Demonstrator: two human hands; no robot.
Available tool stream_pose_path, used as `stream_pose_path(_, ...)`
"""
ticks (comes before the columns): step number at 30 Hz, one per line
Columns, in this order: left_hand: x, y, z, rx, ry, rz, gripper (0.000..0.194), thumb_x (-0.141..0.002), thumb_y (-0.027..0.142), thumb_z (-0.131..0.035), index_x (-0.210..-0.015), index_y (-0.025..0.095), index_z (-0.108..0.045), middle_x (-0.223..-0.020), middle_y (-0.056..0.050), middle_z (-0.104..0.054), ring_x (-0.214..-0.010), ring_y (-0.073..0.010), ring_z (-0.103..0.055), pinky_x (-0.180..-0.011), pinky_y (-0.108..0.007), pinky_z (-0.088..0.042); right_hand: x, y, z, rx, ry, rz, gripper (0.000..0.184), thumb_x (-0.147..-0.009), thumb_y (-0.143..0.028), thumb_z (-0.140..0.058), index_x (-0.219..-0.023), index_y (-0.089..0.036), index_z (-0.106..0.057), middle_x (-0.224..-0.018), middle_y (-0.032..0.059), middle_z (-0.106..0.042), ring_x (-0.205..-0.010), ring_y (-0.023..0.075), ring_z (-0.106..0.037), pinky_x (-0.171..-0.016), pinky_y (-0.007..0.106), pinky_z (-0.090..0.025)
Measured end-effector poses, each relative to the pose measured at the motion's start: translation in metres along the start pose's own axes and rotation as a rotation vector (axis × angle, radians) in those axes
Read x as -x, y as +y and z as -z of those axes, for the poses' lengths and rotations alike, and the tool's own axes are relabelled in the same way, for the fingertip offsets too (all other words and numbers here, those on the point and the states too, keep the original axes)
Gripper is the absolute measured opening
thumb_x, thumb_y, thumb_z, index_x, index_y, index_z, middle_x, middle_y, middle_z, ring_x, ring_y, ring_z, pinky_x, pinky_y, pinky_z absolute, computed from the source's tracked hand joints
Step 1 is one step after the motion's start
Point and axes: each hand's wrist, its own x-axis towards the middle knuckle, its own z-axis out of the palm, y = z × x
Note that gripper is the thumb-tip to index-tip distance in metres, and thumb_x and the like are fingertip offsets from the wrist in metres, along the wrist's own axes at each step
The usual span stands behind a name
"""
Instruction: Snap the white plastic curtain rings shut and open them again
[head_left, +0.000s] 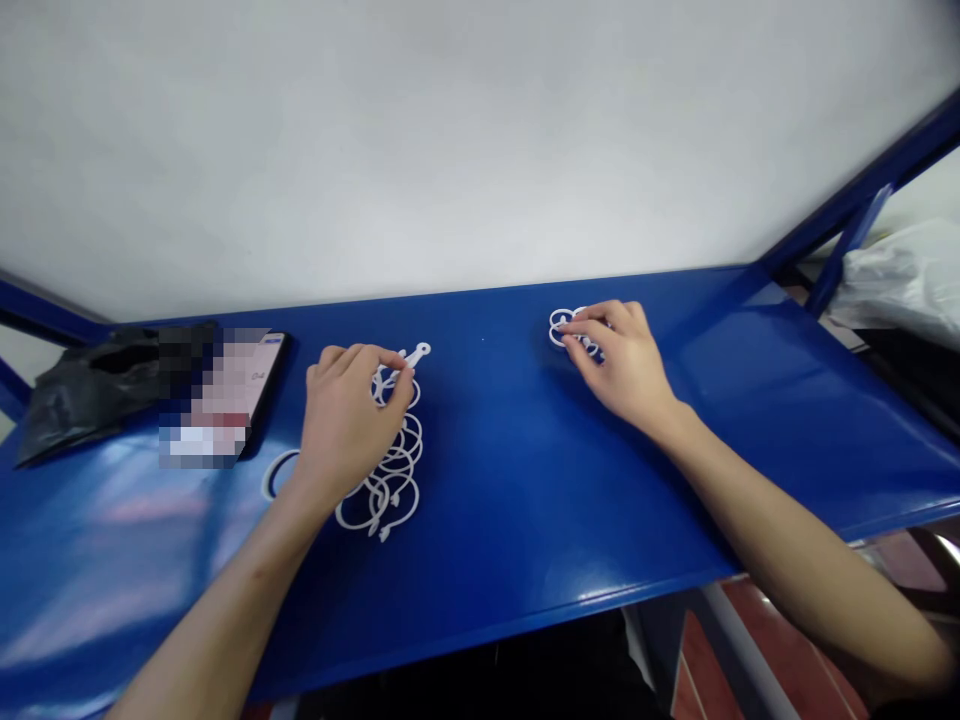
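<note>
Since the white rings (396, 470) overlap on the bench (487, 500), in the head view a pull by the L hand (349, 410), pinching a tab (422, 350) thumb-to-index, could prob. drag neighbours along, knobby ends snagging. L forearm slants in from lower L, palm down; R arm reaches fwd, R hand (622, 360) fingers at a smaller cluster (562, 320); can't tell if gripping.

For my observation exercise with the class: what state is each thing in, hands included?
Left hand: pinching a white piece.
Right hand: at the right rings, grip unclear.
Left rings: loose, overlapping.
Right rings: bunched, partly hidden.
Phone: flat, screen up, partly pixelated.
Black bag: crumpled.
Clear bag: crumpled.
Blue table: partly covered.
</note>
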Motion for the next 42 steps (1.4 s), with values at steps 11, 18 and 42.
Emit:
stream_pose_path(11, 0.015, 0.029, 0.005, 0.657, -0.364, 0.151, 0.020, -0.097, 0.042, -0.055, -0.098, 0.022, -0.060, -0.089, -0.002, -0.074, -0.076, -0.0147, -0.068, -0.060, -0.026, -0.047, 0.020, -0.057, -0.010, -0.375, -0.311, 0.217, 0.038, -0.100, -0.035, -0.058, -0.131, -0.012, -0.057, -0.120, 0.0143, -0.069, -0.109, 0.0255, -0.065, -0.093, 0.044, -0.057)
stream_pose_path(18, 0.018, 0.030, -0.001, 0.620, -0.483, -0.013, 0.017, -0.099, 0.038, -0.053, -0.101, 0.023, -0.061, -0.096, -0.002, -0.071, -0.079, -0.0138, -0.067, -0.067, -0.027, -0.052, 0.018, -0.060, -0.014, -0.639, -0.389, 0.001, 0.013, -0.100, -0.028, -0.058, -0.107, -0.017, -0.063, -0.098, 0.0054, -0.072, -0.085, 0.0163, -0.068, -0.077, 0.031, -0.056)
stream_pose_path(42, 0.026, 0.023, -0.014, 0.049, -0.229, -0.379, 0.020, -0.096, 0.023, -0.058, -0.114, 0.022, -0.067, -0.101, -0.006, -0.073, -0.096, -0.0260, -0.060, -0.085, -0.041, -0.043, 0.022, -0.061, -0.012, -0.649, -0.323, 0.057, 0.016, -0.100, -0.031, -0.059, -0.100, -0.018, -0.068, -0.084, 0.0016, -0.069, -0.070, 0.0115, -0.064, -0.065, 0.024, -0.051)
